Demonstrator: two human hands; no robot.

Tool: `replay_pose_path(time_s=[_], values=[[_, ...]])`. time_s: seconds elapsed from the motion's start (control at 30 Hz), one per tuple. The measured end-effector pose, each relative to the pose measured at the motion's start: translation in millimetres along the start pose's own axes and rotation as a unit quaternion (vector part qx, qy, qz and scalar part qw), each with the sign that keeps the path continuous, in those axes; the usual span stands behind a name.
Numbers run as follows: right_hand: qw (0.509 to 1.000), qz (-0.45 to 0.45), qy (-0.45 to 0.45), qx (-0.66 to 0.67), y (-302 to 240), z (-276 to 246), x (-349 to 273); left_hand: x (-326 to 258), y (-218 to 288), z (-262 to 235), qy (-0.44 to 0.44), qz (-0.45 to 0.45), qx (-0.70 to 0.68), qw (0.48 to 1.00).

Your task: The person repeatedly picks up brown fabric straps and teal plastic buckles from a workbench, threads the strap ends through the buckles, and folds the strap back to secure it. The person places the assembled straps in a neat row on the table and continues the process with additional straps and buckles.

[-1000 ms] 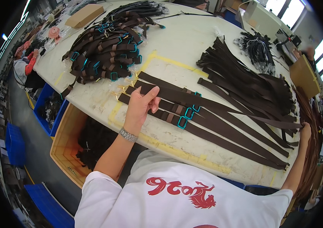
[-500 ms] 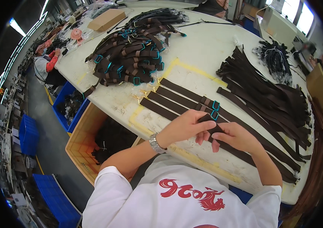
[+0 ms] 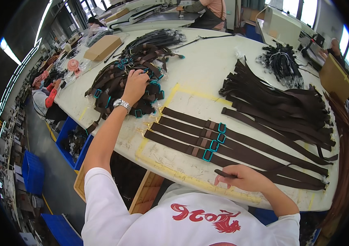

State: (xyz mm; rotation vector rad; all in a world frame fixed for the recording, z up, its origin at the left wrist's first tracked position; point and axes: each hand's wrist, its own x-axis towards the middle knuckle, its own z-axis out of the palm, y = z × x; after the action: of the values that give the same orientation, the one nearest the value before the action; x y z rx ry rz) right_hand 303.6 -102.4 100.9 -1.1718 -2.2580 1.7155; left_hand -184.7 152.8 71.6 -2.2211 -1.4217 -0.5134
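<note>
My left hand (image 3: 135, 87) is over the heap of brown straps with teal buckles (image 3: 115, 78). Its fingers curl down into the heap, and whatever is between them is hidden. Low over the table's near edge, my right hand (image 3: 244, 177) is closed on the end of a dark brown webbing strap (image 3: 225, 174), which pokes out past the fingers. Just beyond it lie several brown straps (image 3: 182, 132) side by side, with gold hooks (image 3: 146, 130) at their left ends. Teal buckles (image 3: 214, 145) sit on them in a slanting row.
A thick bundle of plain brown straps (image 3: 273, 104) lies right on the white table (image 3: 199, 74). Beyond are a black bundle (image 3: 283, 65) and a cardboard box (image 3: 102, 47). Blue crates (image 3: 33, 172) stand on the floor at left. Other people work around the table.
My left hand has left the strap it held with the right and reached far left to the heap. My right hand has moved slightly down and left. The nearest strap's buckle is now uncovered.
</note>
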Motion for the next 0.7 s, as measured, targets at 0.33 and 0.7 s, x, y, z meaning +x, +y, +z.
replay_pose_path(time_s=[0.33, 0.7], values=[[0.963, -0.126, 0.074, 0.226, -13, -44, 31, 7, 126, -173, -0.054, -0.054, -0.462, 0.883], [0.902, -0.175, 0.161, 0.359, -47, -31, 41, -3, 225, -167, -0.236, 0.078, -0.579, 0.776]])
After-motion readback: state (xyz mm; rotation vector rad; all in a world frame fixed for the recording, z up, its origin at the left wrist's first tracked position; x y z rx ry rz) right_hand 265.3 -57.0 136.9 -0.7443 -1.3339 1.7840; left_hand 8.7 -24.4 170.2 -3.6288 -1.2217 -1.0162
